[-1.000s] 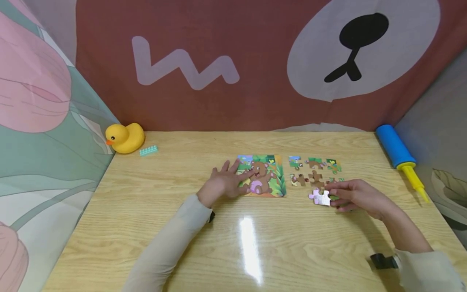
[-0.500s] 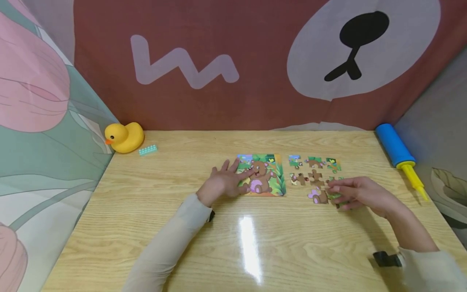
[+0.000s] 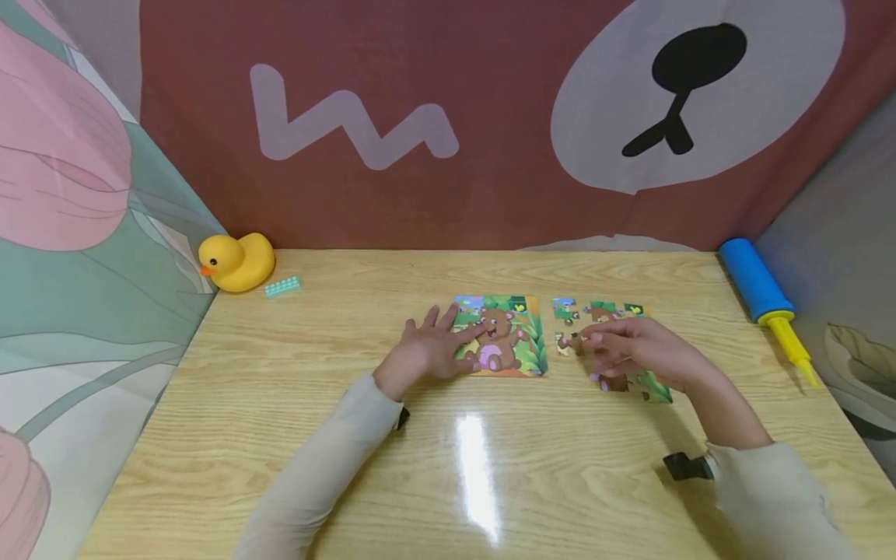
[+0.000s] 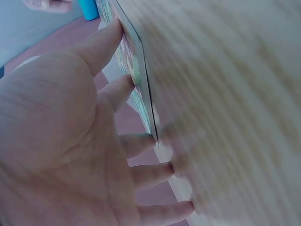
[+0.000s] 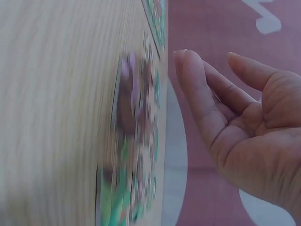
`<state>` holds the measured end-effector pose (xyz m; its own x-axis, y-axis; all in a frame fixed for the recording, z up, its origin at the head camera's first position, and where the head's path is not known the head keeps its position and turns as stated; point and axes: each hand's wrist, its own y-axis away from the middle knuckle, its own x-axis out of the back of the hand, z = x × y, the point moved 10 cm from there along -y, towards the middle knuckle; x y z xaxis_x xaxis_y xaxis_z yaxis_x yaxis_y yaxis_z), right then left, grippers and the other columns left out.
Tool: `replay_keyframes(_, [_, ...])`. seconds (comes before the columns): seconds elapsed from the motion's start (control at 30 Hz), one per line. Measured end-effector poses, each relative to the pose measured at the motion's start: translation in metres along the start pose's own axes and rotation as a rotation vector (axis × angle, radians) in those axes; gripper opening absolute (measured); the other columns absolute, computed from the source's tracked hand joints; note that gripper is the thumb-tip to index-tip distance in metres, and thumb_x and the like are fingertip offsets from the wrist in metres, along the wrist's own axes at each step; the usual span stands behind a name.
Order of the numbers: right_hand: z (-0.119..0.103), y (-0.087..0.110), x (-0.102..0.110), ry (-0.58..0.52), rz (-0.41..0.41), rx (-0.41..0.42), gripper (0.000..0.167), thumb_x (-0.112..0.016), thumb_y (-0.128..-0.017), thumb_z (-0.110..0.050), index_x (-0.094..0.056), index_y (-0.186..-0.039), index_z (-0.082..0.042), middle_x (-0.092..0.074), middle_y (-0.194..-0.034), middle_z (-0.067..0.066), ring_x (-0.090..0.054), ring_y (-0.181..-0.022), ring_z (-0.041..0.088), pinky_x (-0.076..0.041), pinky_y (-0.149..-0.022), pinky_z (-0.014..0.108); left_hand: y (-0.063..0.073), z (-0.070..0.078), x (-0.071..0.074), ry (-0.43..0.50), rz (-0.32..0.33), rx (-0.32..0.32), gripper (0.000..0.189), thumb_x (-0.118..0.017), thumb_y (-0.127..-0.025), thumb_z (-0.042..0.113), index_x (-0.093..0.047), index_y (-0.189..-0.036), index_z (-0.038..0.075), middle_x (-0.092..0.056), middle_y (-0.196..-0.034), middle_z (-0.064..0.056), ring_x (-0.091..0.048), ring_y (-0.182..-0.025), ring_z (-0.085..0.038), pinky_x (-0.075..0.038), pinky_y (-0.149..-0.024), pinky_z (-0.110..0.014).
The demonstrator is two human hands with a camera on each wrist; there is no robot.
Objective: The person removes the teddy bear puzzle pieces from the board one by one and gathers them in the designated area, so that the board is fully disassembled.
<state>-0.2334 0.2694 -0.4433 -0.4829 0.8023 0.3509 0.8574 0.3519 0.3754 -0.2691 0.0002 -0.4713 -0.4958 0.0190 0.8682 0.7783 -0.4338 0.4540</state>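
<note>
My left hand [image 3: 430, 350] rests with spread fingers on the left part of a bear picture board [image 3: 500, 354]. In the left wrist view its fingertips touch the board [image 4: 137, 47] and the tabletop. To the right, my right hand [image 3: 651, 350] hovers over loose jigsaw pieces, covering some of the middle ones. Seen from the right wrist, that hand [image 5: 254, 113] has loosely bent fingers, a gap to the thumb and nothing between them. Below it lie a purple-and-brown jigsaw piece [image 3: 614, 383] and a green jigsaw piece [image 3: 656, 387]. A sky-coloured jigsaw piece [image 3: 564, 308] is at the upper left.
A yellow rubber duck [image 3: 241, 263] and a small turquoise toy brick [image 3: 283, 287] stand at the back left of the wooden table [image 3: 315, 342]. At the right edge lies a blue-and-yellow pump [image 3: 759, 284]. A printed cloth [image 3: 490, 210] hangs behind the table.
My right hand has left the lower right pieces and shifted left and up over the middle ones, uncovering the green piece. The glare on the purple-and-brown piece is gone. My left hand stays put.
</note>
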Motion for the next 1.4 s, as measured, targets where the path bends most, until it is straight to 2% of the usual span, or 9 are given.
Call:
replay_keyframes(0.1, [-0.008, -0.013, -0.01, -0.014, -0.001, 0.008, 0.049, -0.053, -0.107, -0.028, -0.053, -0.142, 0.006, -0.058, -0.136, 0.03, -0.071, -0.099, 0.024, -0.062, -0.084, 0.041, 0.0, 0.001, 0.001, -0.008, 0.017, -0.009, 0.068, -0.048, -0.1, 0.061, -0.013, -0.158, 0.053, 0.005, -0.173, -0.006, -0.002, -0.159, -0.038, -0.013, -0.122, -0.069])
replay_keyframes(0.2, [-0.013, -0.025, -0.02, -0.001, -0.007, 0.029, 0.047, -0.055, -0.106, -0.026, -0.055, -0.141, 0.006, -0.06, -0.136, 0.029, -0.071, -0.099, 0.02, -0.062, -0.083, 0.038, 0.0, 0.001, 0.001, 0.0, 0.025, -0.011, 0.072, -0.049, -0.099, 0.063, -0.012, -0.159, 0.051, 0.004, -0.173, -0.005, -0.002, -0.159, -0.038, -0.012, -0.122, -0.069])
replay_keyframes(0.4, [-0.015, -0.049, -0.043, -0.017, -0.024, 0.021, 0.045, -0.053, -0.107, -0.026, -0.057, -0.14, 0.003, -0.064, -0.135, 0.025, -0.072, -0.104, 0.027, -0.062, -0.084, 0.037, 0.003, -0.005, 0.0, 0.008, 0.049, -0.001, 0.083, -0.053, -0.095, 0.068, -0.005, -0.161, 0.049, 0.001, -0.173, -0.004, -0.005, -0.159, -0.037, -0.011, -0.123, -0.067])
replay_keyframes(0.6, [-0.02, -0.066, -0.067, -0.002, -0.068, 0.012, 0.041, -0.05, -0.108, -0.024, -0.059, -0.139, 0.001, -0.068, -0.126, 0.021, -0.071, -0.1, 0.022, -0.062, -0.083, 0.036, 0.007, -0.009, 0.001, -0.004, 0.055, -0.006, 0.087, -0.054, -0.094, 0.07, -0.006, -0.162, 0.045, 0.003, -0.173, -0.004, -0.003, -0.159, -0.036, -0.012, -0.124, -0.066])
replay_keyframes(0.73, [-0.032, -0.077, -0.081, 0.025, -0.092, 0.041, 0.039, -0.049, -0.108, -0.023, -0.063, -0.136, 0.001, -0.069, -0.123, 0.021, -0.072, -0.098, 0.023, -0.062, -0.082, 0.037, 0.01, -0.012, 0.004, -0.006, 0.059, -0.006, 0.1, -0.057, -0.089, 0.073, 0.001, -0.163, 0.038, 0.006, -0.173, -0.004, 0.002, -0.159, -0.036, -0.01, -0.125, -0.064])
replay_keyframes(0.9, [-0.047, -0.089, -0.091, 0.053, -0.083, 0.057, 0.036, -0.049, -0.107, -0.024, -0.068, -0.127, 0.0, -0.071, -0.117, 0.02, -0.073, -0.095, 0.025, -0.062, -0.081, 0.038, 0.008, -0.015, 0.007, 0.015, 0.049, -0.023, 0.116, -0.062, -0.084, 0.076, 0.008, -0.164, 0.031, 0.009, -0.173, -0.003, 0.007, -0.159, -0.034, -0.005, -0.125, -0.063])
replay_keyframes(1.17, [-0.056, -0.103, -0.098, 0.1, -0.048, 0.046, 0.035, -0.055, -0.105, -0.024, -0.071, -0.122, 0.003, -0.072, -0.108, 0.021, -0.072, -0.091, 0.024, -0.063, -0.078, 0.037, 0.0, -0.027, 0.004, 0.001, 0.009, -0.013, 0.11, -0.062, -0.082, 0.078, 0.005, -0.162, 0.043, 0.012, -0.172, -0.001, 0.011, -0.159, -0.034, -0.001, -0.124, -0.066])
replay_keyframes(1.4, [-0.059, -0.109, -0.104, 0.148, -0.042, 0.048, 0.03, -0.057, -0.104, -0.022, -0.073, -0.123, -0.005, -0.073, -0.098, 0.014, -0.071, -0.079, 0.02, -0.062, -0.072, 0.034, -0.002, -0.031, 0.002, 0.036, -0.014, 0.004, 0.104, -0.062, -0.081, 0.078, 0.001, -0.16, 0.051, 0.015, -0.172, -0.002, 0.013, -0.155, -0.048, -0.002, -0.118, -0.075])
